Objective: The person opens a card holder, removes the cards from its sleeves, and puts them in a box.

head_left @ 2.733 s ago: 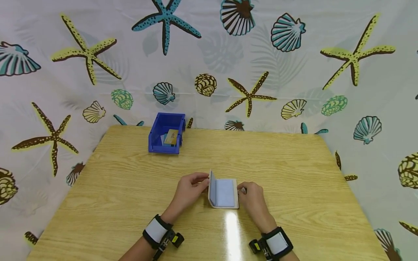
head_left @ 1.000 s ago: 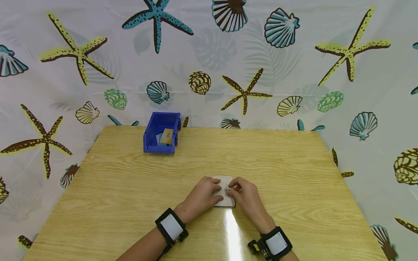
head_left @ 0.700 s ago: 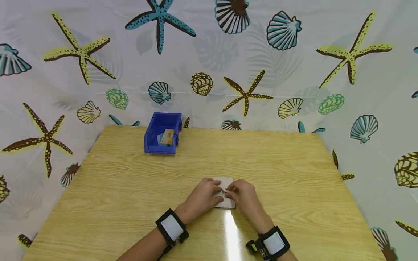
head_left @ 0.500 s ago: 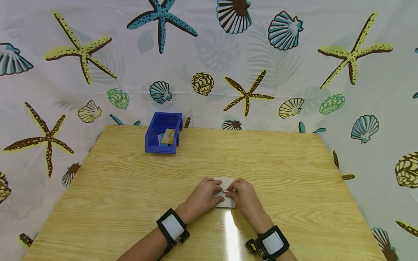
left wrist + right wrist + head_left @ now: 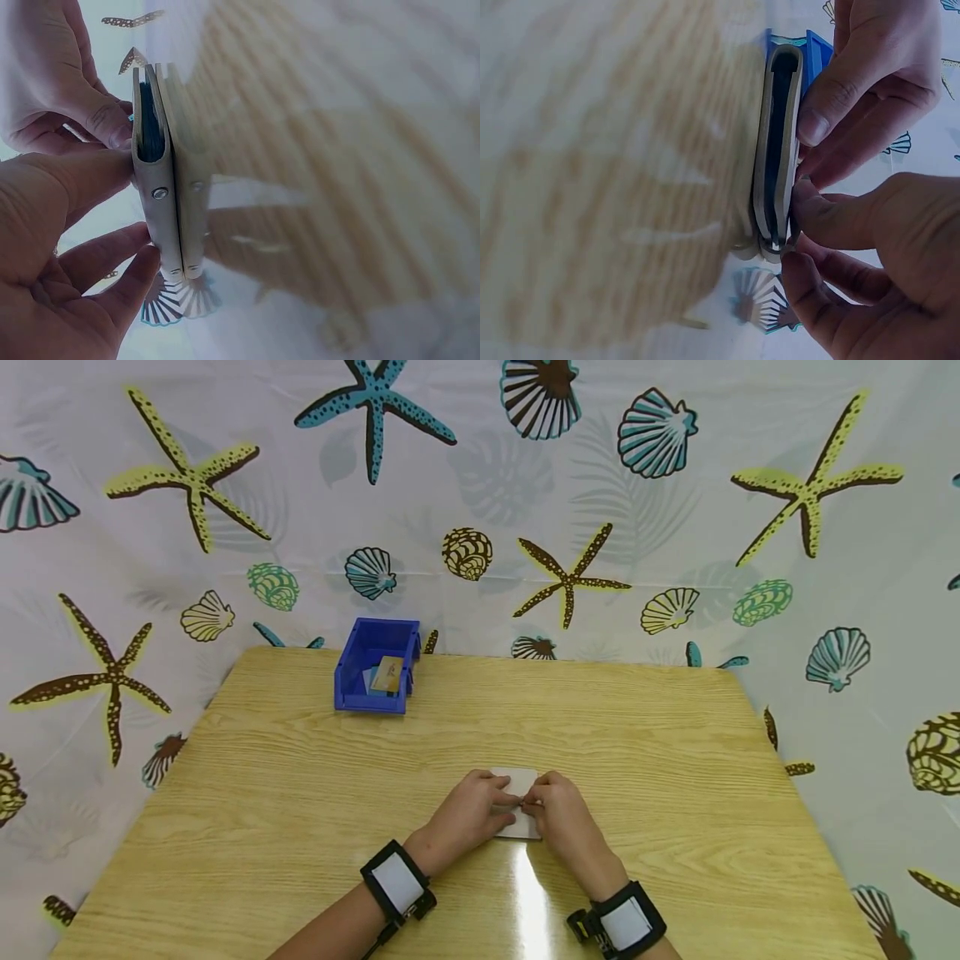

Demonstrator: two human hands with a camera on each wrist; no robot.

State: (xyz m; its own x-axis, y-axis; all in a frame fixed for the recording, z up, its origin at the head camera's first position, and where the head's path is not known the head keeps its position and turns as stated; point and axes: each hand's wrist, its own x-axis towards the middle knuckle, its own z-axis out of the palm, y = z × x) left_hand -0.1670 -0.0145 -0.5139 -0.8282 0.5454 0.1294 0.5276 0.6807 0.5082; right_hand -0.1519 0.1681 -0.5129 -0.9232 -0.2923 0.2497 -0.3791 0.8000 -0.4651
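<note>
A small cream card holder [image 5: 517, 831] lies closed on the wooden table. My left hand [image 5: 465, 814] rests on its cover, fingers extended across it from the left. From the right, my right hand [image 5: 564, 814] pinches a short closing strap [image 5: 795, 217] between thumb and fingertips, close over the cover's middle. In the left wrist view, the card holder's spine [image 5: 160, 217] shows a round metal rivet [image 5: 160, 193]. Dark blue inner sleeves [image 5: 778, 127] show between the covers in the right wrist view. The strap's tip is hidden by my fingers.
A blue plastic bin [image 5: 371, 702] stands at the back left of the table, with several cards [image 5: 387, 675] inside. Behind the table [image 5: 637, 735] hangs a white cloth [image 5: 480, 485] printed with shells and starfish. Both wrists wear black straps with cameras.
The card holder, open with its cover raised earlier, is now closed. My left hand moved right onto the cover, and my right hand brought the strap over and down onto it.
</note>
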